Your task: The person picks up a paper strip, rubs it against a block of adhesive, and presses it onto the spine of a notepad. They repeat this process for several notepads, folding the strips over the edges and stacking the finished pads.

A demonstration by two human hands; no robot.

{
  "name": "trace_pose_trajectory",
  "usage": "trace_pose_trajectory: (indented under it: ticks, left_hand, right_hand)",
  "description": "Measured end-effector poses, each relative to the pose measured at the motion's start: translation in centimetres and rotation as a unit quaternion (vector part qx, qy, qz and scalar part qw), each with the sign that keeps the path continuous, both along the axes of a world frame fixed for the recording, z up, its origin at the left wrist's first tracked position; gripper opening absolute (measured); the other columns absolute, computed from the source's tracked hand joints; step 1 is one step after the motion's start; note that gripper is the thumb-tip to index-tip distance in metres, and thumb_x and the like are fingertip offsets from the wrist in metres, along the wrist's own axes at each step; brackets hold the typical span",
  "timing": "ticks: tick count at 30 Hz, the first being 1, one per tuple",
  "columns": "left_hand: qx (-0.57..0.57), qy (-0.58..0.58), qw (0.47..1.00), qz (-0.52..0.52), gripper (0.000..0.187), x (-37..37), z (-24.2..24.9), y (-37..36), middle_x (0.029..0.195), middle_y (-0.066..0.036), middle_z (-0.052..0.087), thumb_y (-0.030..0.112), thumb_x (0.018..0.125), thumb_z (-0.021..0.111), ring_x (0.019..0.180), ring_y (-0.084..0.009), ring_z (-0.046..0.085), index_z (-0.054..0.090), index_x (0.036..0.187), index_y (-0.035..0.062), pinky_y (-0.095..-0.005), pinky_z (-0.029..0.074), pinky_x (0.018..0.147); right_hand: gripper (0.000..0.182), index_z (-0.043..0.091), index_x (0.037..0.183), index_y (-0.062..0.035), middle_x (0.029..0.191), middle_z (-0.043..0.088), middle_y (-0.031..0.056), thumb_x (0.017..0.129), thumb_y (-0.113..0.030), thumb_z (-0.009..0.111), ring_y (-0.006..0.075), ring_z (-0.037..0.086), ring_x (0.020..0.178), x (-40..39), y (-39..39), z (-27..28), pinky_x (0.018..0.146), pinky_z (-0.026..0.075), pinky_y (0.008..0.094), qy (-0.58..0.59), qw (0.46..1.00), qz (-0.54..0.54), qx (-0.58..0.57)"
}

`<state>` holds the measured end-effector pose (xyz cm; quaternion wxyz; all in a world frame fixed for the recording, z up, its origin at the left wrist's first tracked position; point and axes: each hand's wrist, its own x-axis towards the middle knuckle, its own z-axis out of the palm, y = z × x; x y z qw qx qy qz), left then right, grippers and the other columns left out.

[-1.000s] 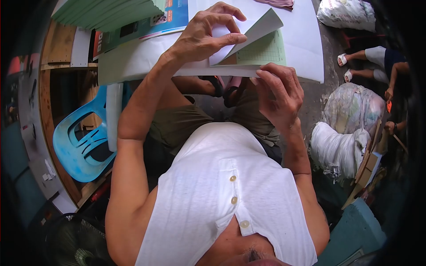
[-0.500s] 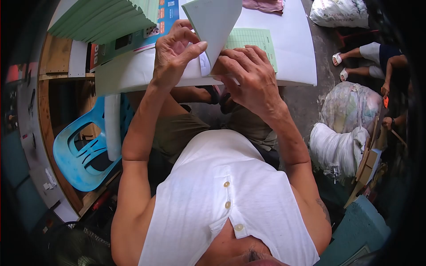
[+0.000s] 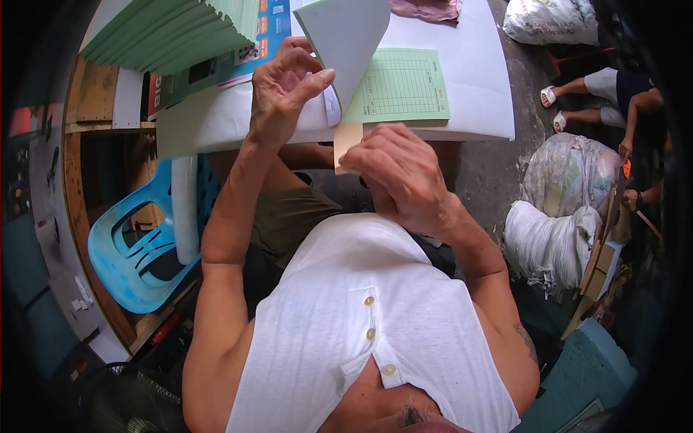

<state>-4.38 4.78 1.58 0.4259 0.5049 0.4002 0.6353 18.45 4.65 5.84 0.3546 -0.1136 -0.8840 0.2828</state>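
Note:
At the table's front edge, a green receipt pad (image 3: 404, 90) with a printed grid lies face up. Its lifted pages (image 3: 350, 43), pale on the underside, stand folded back toward the left. My left hand (image 3: 289, 90) pinches the edge of these pages between thumb and fingers. Below the pad, my right hand (image 3: 401, 169) is closed on a tan strip of card (image 3: 348, 141), which extends past the table edge. The fingers partly cover the strip, and its upper end meets the pad's lower left corner.
A tall stack of green pads (image 3: 173, 36) rests at the left on a blue printed sheet (image 3: 278, 22). Pink cloth (image 3: 426, 9) lies at the table's far side. A blue plastic chair (image 3: 137, 245) stands left. Sacks (image 3: 552, 245) and another person's legs (image 3: 595, 86) are at right.
My right hand has drawn back from the pad toward my body, uncovering the green form and bringing the tan strip into view. My left hand still holds the lifted pages.

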Motion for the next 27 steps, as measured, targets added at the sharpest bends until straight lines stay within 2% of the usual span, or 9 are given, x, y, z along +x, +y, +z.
trace_pose_trajectory:
  ticks: [2,3,6,7,10,13,17,21,27]
  left_hand:
    - [-0.014,0.004,1.000,0.011,0.018,0.4,0.6,0.0,0.126,-0.012,0.058,0.014,0.088,0.078,0.115,-0.0195,0.058,0.070,0.095,-0.0012,-0.0365,0.048,0.098]
    - [-0.022,0.006,1.000,0.016,0.022,0.5,1.0,0.0,0.128,-0.013,0.059,0.018,0.089,0.079,0.116,-0.0206,0.058,0.070,0.099,-0.0004,-0.0374,0.049,0.098]
    - [-0.001,0.268,0.960,0.078,0.030,0.5,2.4,0.2,0.138,-0.009,0.060,0.022,0.093,0.074,0.124,-0.0208,0.056,0.068,0.117,0.0047,-0.0427,0.044,0.108]
    - [0.021,0.377,0.920,0.110,0.043,0.7,2.9,0.1,0.137,-0.009,0.062,0.027,0.091,0.078,0.122,-0.0250,0.058,0.064,0.127,0.0070,-0.0431,0.045,0.107]
    - [0.023,0.497,0.865,0.070,0.047,0.0,2.1,0.1,0.135,-0.011,0.063,0.028,0.088,0.080,0.122,-0.0294,0.058,0.065,0.127,0.0076,-0.0430,0.045,0.106]
    - [0.045,0.529,0.842,0.093,0.051,-0.2,2.0,-1.0,0.119,-0.013,0.067,0.034,0.082,0.084,0.113,-0.0304,0.059,0.067,0.122,0.0072,-0.0436,0.047,0.100]
    - [0.006,0.514,0.849,0.123,0.050,0.3,3.1,-4.2,0.106,-0.010,0.066,0.034,0.077,0.087,0.105,-0.0288,0.058,0.069,0.117,0.0084,-0.0427,0.048,0.094]
    - [-0.019,0.526,0.837,0.152,0.042,1.4,3.0,-7.3,0.109,-0.007,0.069,0.016,0.072,0.089,0.100,-0.0262,0.060,0.072,0.110,0.0086,-0.0389,0.050,0.091]
    - [0.028,0.520,0.826,0.216,0.035,3.2,0.8,-6.9,0.100,-0.004,0.072,0.015,0.073,0.089,0.094,-0.0242,0.061,0.073,0.104,0.0096,-0.0379,0.047,0.086]
  right_hand:
    - [0.044,0.064,0.106,-0.0025,0.082,0.061,0.0083,0.066,0.011,0.073,0.0278,0.063,0.077,0.7,-1.8,0.5,0.075,0.053,0.0369,0.003,0.996,0.024,-0.092]
    - [0.040,0.065,0.111,-0.0006,0.082,0.065,0.0106,0.074,0.009,0.072,0.0280,0.067,0.075,1.2,-2.3,0.6,0.076,0.055,0.0365,-0.013,0.990,0.017,-0.137]
    - [0.030,0.065,0.115,0.0013,0.082,0.069,0.0145,0.085,0.004,0.069,0.0284,0.071,0.074,2.2,-2.9,-0.7,0.077,0.057,0.0361,-0.048,0.951,-0.073,-0.296]
    - [0.025,0.064,0.118,0.0030,0.083,0.072,0.0171,0.093,-0.003,0.067,0.0267,0.074,0.074,2.4,-2.8,-0.5,0.075,0.058,0.0333,-0.074,0.922,-0.117,-0.363]
    - [0.031,0.060,0.123,0.0077,0.082,0.072,0.0116,0.094,-0.003,0.067,0.0127,0.069,0.074,3.2,-2.0,-1.3,0.069,0.056,0.0269,-0.041,0.867,-0.162,-0.469]
    - [0.033,0.058,0.124,0.0107,0.081,0.070,0.0079,0.095,-0.003,0.066,0.0089,0.066,0.073,3.1,-0.9,-1.0,0.066,0.054,0.0238,-0.025,0.840,-0.172,-0.514]
    - [0.032,0.060,0.124,0.0101,0.083,0.070,0.0076,0.096,-0.003,0.065,0.0099,0.066,0.073,3.2,2.1,-1.2,0.066,0.054,0.0237,-0.059,0.861,-0.157,-0.481]
    - [0.027,0.068,0.120,0.0015,0.089,0.073,0.0101,0.094,-0.001,0.065,0.0125,0.068,0.075,3.3,4.6,-0.7,0.069,0.056,0.0271,-0.079,0.909,-0.210,-0.350]
    - [0.029,0.072,0.116,-0.0005,0.091,0.073,0.0092,0.092,0.009,0.061,0.0124,0.069,0.076,3.4,4.7,1.5,0.069,0.057,0.0272,0.050,0.932,-0.245,-0.263]
